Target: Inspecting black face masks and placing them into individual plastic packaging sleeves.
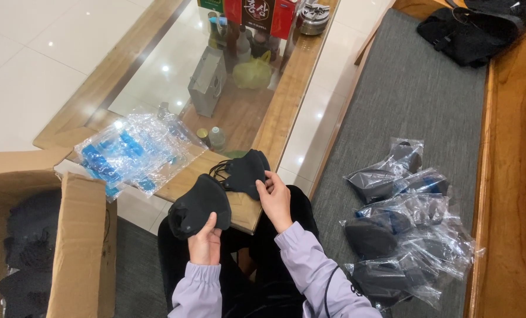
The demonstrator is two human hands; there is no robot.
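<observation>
A: What is the left hand (206, 242) doing?

B: Its grip is closed on a black face mask (199, 205); the thumb lies over the near edge of the mask and the fingers are behind it. The mask is held up over the person's lap, just in front of the near edge of the desk (274, 121).

A: And the right hand (276, 199)?

B: Its grip is pinched shut on a second black mask (246, 171), fingertips on that mask's right edge. This one sits a little farther and to the right of the first, and its thin ear loops trail toward the left. The two masks look to touch or overlap where they meet; I cannot tell which.

A: What is on the desk?

B: A heap of empty clear bags with blue print (134, 152) lies on its near left part. Farther off, under the glass top, are a grey paper bag (207, 79), a yellow-green plastic bag (252, 73) and some bottles.

A: Anything to the sides?

B: On the left, near the person, stands an open cardboard box (68, 235) with dark masks inside. On the right, on the grey cushion (404, 94), lies a pile of masks sealed in clear bags (398, 227). A black bag (472, 32) rests at the far right end of that cushion, well apart from the pile.
</observation>
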